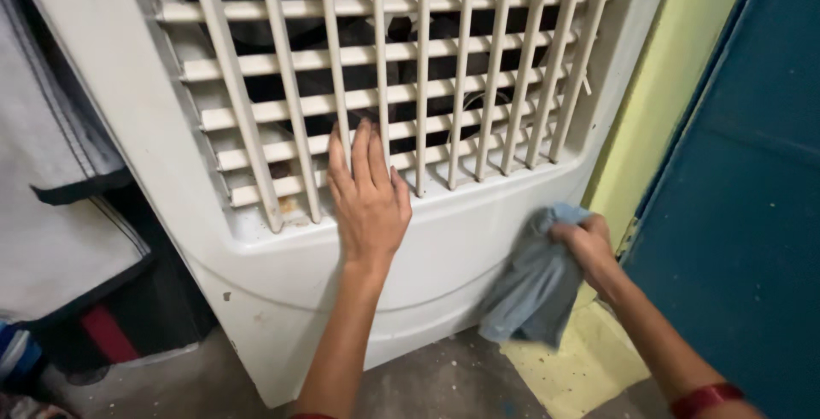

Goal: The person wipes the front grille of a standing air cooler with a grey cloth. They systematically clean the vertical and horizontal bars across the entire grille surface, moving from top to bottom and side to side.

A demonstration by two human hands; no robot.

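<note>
The crumpled pale blue-grey cleaning cloth (536, 287) hangs against the lower right corner of the large white plastic air cooler (128, 111); its long axis runs nearly vertical, leaning a little, with the bunched top end up at the right hand (585, 244) and the loose end pointing down towards the floor; the right hand's fingers are curled tight around that top end, holding the cloth just beside the cooler's rounded edge; a red bangle (705, 398) sits on the right forearm near the picture's lower edge. The left hand (369, 199) lies flat on the cooler's front, fingers straight, close together and pointing up, holding nothing; the fingertips reach onto the bottom of the white slatted front grille (384, 77), the palm rests on the smooth panel just below it. The grille's thin vertical bars cross wider horizontal louvres, with dark fan parts behind; the cooler appears tilted in the view, leaning to the left at the top. It stands on a grey concrete floor (427, 380) with scattered specks; a yellow-green painted wall strip (658, 103) runs to its right and down to a step at the floor; a dark blue door (752, 171) fills the far right; folded grey and white fabric (51, 214) is stacked at the left, close beside the cooler.
</note>
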